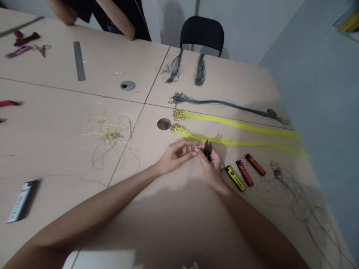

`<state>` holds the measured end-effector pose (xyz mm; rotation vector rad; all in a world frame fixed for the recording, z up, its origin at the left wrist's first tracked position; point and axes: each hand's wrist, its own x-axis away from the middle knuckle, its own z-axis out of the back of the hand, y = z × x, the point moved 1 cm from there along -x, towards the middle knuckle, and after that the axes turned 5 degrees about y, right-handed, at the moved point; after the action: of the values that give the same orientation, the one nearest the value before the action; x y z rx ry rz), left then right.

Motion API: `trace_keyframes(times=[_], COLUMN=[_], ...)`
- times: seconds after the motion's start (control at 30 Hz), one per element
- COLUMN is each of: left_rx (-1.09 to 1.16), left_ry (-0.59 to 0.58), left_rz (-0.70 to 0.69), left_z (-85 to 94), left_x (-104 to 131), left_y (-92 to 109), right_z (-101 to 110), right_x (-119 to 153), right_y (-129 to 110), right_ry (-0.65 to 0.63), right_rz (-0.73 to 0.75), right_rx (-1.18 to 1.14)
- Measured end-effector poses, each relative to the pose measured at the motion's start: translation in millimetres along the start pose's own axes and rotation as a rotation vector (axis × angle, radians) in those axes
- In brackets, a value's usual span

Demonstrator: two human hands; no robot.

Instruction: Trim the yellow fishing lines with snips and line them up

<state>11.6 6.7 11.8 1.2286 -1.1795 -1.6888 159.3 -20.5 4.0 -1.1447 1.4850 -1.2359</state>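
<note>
My left hand is closed in a pinch, its fingertips meeting those of my right hand over a short loop of thin fishing line. Whether a hook is on that line is too small to tell. In my right hand a pair of dark snips is held against the palm, blades pointing up, while thumb and forefinger pinch at the line. Just beyond the hands lie two bundles of yellow fishing line with gold-coloured hooks at their left ends.
A dark green line bundle lies farther back. Lighters sit right of my hand, near tangled dark line. Loose yellow line is on the left, with a grey ruler behind. A person's forearm rests across the table.
</note>
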Motion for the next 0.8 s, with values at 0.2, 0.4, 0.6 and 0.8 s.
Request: trace_keyframes(times=[0.2, 0.4, 0.6, 0.8], left_rx=[0.043, 0.060, 0.039, -0.037], left_ry=[0.027, 0.040, 0.069, 0.140], left_rz=[0.039, 0.029, -0.014, -0.036], left_z=[-0.2, 0.2, 1.2, 2.1], left_x=[-0.3, -0.7, -1.8, -3.0], left_y=[2.3, 2.1, 2.0, 0.1], right_z=[-1.9, -2.2, -3.2, -5.0], right_x=[0.9, 1.6, 1.1, 0.7], right_y=[-1.5, 0.6, -2.9, -5.9], right_ry=[0.055, 0.080, 0.076, 0.080], right_rz=[0.015, 0.013, 0.000, -0.015], right_rx=[0.017, 0.072, 0.086, 0.106])
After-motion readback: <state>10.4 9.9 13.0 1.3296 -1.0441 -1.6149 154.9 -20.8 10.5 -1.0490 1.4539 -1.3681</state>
